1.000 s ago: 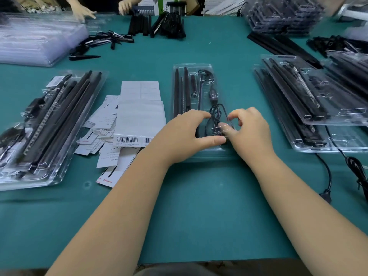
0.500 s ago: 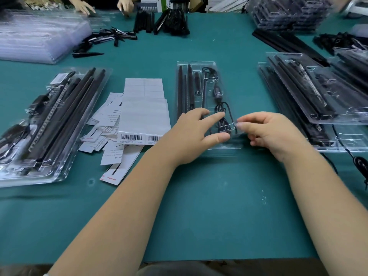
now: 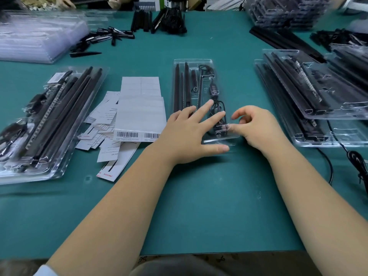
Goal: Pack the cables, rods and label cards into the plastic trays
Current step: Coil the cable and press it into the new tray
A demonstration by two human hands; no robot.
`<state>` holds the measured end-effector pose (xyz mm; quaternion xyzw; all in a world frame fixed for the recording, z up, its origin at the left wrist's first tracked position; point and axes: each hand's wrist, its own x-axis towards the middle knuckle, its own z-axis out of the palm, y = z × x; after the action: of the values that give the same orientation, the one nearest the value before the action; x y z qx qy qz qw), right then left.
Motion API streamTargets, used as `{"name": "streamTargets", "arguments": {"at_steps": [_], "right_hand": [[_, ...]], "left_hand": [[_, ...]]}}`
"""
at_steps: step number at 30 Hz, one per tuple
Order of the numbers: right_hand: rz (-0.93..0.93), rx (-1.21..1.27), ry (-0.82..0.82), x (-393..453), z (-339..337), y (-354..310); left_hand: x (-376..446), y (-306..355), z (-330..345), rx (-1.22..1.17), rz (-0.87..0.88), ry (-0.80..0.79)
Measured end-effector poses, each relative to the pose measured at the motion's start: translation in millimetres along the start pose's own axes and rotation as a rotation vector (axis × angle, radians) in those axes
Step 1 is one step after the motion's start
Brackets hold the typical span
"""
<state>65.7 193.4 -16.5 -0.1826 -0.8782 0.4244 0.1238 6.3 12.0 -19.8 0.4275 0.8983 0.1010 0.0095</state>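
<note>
hands over the near end of a clear plastic tray (image 3: 192,62) lying lengthwise mid-table on green mat (image 3: 199,206). left hand (image 3: 185,134) flat, fingers spread and straight, fingertips resting on the tray's near end over the bundled black cable (image 3: 216,110). right hand (image 3: 258,128) just beside, fingers loosely curled, thumb and forefinger close together at the tray's near right edge; cannot tell whether pinching the plastic or merely touching it. black rods (image 3: 177,86) side by side in the tray's left half, cable running down the right half. loose pile of white label cards (image 3: 139,108) with barcodes just left of the tray. packed tray (image 3: 49,120) farther left, stacked trays (image 3: 310,90) with rods well to the right, loose black cable (image 3: 358,164) at the right edge. spare black parts (image 3: 111,35) and empty trays (image 3: 39,36) far across the mat.
</note>
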Motion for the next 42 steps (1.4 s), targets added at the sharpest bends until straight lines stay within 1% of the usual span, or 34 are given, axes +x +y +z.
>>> {"name": "streamTargets", "arguments": {"at_steps": [3,5,11,13,15,17,18,19,22,24,27,31,32,33,34,35,36,37,38,39,40,41,42], "right_hand": [[-0.020,-0.023,-0.004,-1.7,0.4,-1.1],[-0.037,-0.047,-0.038,-1.6,-1.4,-2.9],[-0.019,-0.127,-0.351,-0.7,-19.9,-6.0],[0.015,-0.093,-0.390,-1.7,-21.5,-5.6],[0.138,0.085,-0.319,0.7,-18.3,-7.7],[0.294,0.308,-0.180,2.8,-11.1,-11.2],[0.318,0.354,-0.107,3.9,-7.8,-10.3],[0.307,0.347,-0.042,3.4,-4.8,-8.8],[0.195,0.269,0.088,0.8,-4.2,-2.7],[0.130,0.210,0.080,0.1,-7.1,0.6],[0.001,-0.015,0.042,0.1,-5.9,2.9],[-0.032,-0.080,0.024,2.8,-6.2,5.4],[-0.024,-0.099,0.011,4.2,-6.7,5.8],[-0.011,-0.112,0.003,5.6,-6.5,5.9],[0.003,-0.121,-0.001,6.7,-5.3,5.4],[0.011,-0.124,-0.004,7.1,-3.3,5.6],[0.013,-0.124,-0.004,6.8,-1.1,5.0],[0.006,-0.131,-0.001,7.0,0.2,5.1],[-0.001,-0.141,0.000,7.1,1.1,5.3],[-0.012,-0.151,-0.002,7.4,1.3,6.1],[-0.022,-0.161,-0.010,7.4,1.2,6.2],[-0.029,-0.169,-0.017,7.7,0.9,6.3],[-0.029,-0.173,-0.021,8.4,0.7,6.3]], "left_hand": [[1.6,-0.3,3.2,0.002,-0.017,0.006],[2.1,-1.9,3.7,-0.010,-0.021,0.012],[2.7,-2.1,3.7,-0.020,-0.024,0.006],[2.5,-2.2,3.1,-0.021,-0.026,0.008],[3.5,-0.3,3.0,-0.025,-0.031,0.005],[5.5,3.7,3.9,-0.018,-0.037,0.001],[6.6,6.1,4.7,-0.005,-0.040,0.000],[7.5,7.6,4.9,0.008,-0.043,-0.002],[8.4,9.2,3.8,0.030,-0.048,-0.019],[7.9,8.8,4.2,0.042,-0.039,-0.026],[8.7,7.5,5.7,0.047,-0.029,-0.032],[6.7,8.9,6.1,0.064,-0.041,-0.033],[5.9,10.1,4.2,0.036,-0.038,-0.037],[4.8,10.5,0.6,-0.049,-0.035,-0.041],[3.4,9.2,-5.8,-0.204,-0.043,-0.038],[0.6,6.6,-16.2,-0.402,-0.073,-0.010],[-2.3,0.6,-29.4,-0.583,-0.139,0.063],[-3.8,-9.8,-43.1,-0.686,-0.236,0.192],[-6.1,-23.1,-57.2,-0.690,-0.347,0.333],[-9.3,-39.5,-71.8,-0.593,-0.455,0.442],[-13.5,-56.9,-85.2,-0.427,-0.562,0.482],[-18.2,-72.7,-96.1,-0.247,-0.658,0.435],[-23.0,-86.2,-103.2,-0.099,-0.749,0.333]]}}
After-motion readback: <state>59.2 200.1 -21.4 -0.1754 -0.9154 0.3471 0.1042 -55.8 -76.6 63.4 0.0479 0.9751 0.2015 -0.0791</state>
